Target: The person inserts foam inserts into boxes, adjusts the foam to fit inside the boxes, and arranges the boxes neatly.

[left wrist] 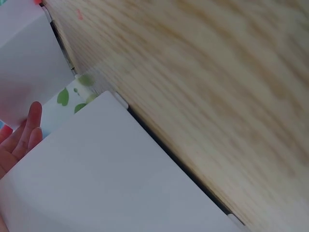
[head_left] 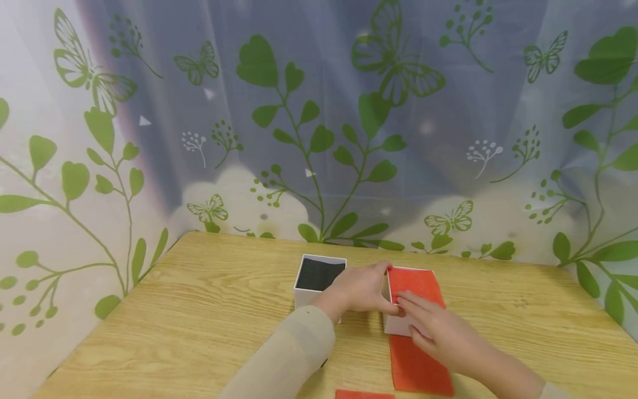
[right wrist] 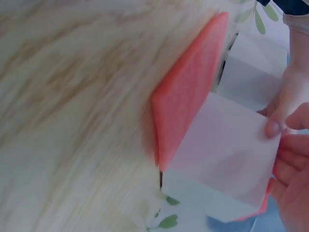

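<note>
A white box (head_left: 397, 326) stands right of centre, with a red felt-like sheet (head_left: 418, 280) at its open top. My left hand (head_left: 360, 287) grips this box from its left side, thumb at the near wall and fingers at the far left corner. Across the red sheet lie the extended fingers of my right hand (head_left: 441, 331), touching it near the box's left edge; in the right wrist view this hand (right wrist: 294, 171) is beside the box wall (right wrist: 222, 150). Another red sheet (head_left: 421, 366) lies flat on the table, against the near side of the box.
A second white box (head_left: 305, 298) with black material (head_left: 318, 273) inside stands left of the first, partly behind my left forearm. Part of another red piece (head_left: 364, 394) shows at the bottom edge. The wooden table (head_left: 199, 310) meets a leaf-patterned curtain (head_left: 319, 138) behind.
</note>
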Motion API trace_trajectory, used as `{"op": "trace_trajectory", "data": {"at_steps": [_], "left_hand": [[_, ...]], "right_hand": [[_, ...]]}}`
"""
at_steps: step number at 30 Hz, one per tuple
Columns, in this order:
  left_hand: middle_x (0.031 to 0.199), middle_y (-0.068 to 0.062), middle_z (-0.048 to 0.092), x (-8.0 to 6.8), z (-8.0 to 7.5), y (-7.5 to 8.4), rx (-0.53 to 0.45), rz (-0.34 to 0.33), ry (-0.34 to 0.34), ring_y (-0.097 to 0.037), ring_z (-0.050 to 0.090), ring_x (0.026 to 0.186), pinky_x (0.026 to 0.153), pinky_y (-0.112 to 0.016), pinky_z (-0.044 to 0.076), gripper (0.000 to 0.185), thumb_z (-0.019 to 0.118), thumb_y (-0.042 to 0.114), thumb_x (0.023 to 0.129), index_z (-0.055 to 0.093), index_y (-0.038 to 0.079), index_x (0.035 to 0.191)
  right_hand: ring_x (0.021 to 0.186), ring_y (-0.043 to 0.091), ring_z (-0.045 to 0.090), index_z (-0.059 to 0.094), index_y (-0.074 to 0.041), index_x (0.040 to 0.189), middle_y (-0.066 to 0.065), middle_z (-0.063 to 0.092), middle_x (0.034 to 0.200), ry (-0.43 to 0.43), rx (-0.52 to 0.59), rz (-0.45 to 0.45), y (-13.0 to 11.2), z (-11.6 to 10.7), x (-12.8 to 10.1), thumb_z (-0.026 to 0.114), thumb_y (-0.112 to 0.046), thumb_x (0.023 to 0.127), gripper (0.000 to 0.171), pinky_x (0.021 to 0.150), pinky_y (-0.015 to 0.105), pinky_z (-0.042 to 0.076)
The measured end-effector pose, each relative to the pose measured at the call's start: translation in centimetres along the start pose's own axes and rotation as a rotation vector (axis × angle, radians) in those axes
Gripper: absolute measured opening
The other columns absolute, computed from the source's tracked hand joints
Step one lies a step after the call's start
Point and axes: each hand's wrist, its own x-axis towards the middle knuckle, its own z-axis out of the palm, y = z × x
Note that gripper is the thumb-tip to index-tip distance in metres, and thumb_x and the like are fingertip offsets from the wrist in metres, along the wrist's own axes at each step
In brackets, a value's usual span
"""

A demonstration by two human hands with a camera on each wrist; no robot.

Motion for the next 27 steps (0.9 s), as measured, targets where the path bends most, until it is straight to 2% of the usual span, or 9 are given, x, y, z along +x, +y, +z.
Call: {"op": "trace_trajectory", "data": {"at_steps": [4,8,10,20,27], "left_hand": [[0.126,0.008,0.056,0.0,0.0,0.1,-0.003,0.006,-0.003,-0.008,0.06,0.095,0.077,-0.026,0.048,0.096,0.063,0.075,0.064,0.038,0.02,0.139],[0.126,0.009,0.056,0.0,0.0,0.2,-0.005,0.0,-0.006,-0.008,0.059,0.093,0.076,-0.027,0.048,0.097,0.061,0.077,0.063,0.038,0.02,0.139],[0.124,0.009,0.057,0.1,0.0,0.2,-0.003,0.004,-0.002,-0.008,0.059,0.091,0.075,-0.027,0.047,0.097,0.062,0.077,0.064,0.039,0.02,0.138],[0.121,0.009,0.058,0.1,0.1,0.2,-0.001,0.015,0.001,-0.007,0.059,0.091,0.074,-0.025,0.047,0.096,0.062,0.077,0.064,0.04,0.02,0.138],[0.122,0.009,0.057,-0.1,0.2,0.0,-0.008,0.006,0.011,-0.008,0.059,0.096,0.078,-0.027,0.047,0.095,0.063,0.075,0.064,0.04,0.02,0.138]], "right_hand": [[0.113,0.033,0.054,0.055,0.0,0.128,0.014,0.053,0.13,0.095,-0.094,0.039,0.8,-0.8,-1.0,0.07,-0.008,0.08,0.051,0.081,0.043,0.049],[0.098,0.029,0.062,0.065,-0.001,0.113,0.011,0.062,0.114,0.23,-0.199,0.065,1.3,-1.3,-1.7,0.073,-0.005,0.074,0.04,0.07,0.039,0.053],[0.093,0.028,0.063,0.068,-0.001,0.106,0.01,0.064,0.107,0.258,-0.222,0.073,1.5,-1.4,-2.0,0.074,-0.004,0.072,0.034,0.067,0.038,0.053],[0.085,0.024,0.064,0.071,0.0,0.095,0.007,0.065,0.096,0.27,-0.243,0.05,1.7,-0.7,-2.3,0.073,-0.002,0.07,0.025,0.065,0.035,0.053],[0.092,0.028,0.062,0.069,-0.001,0.102,0.01,0.065,0.104,0.261,-0.206,0.039,2.4,-0.6,-2.2,0.072,-0.001,0.07,0.032,0.07,0.039,0.053]]}}
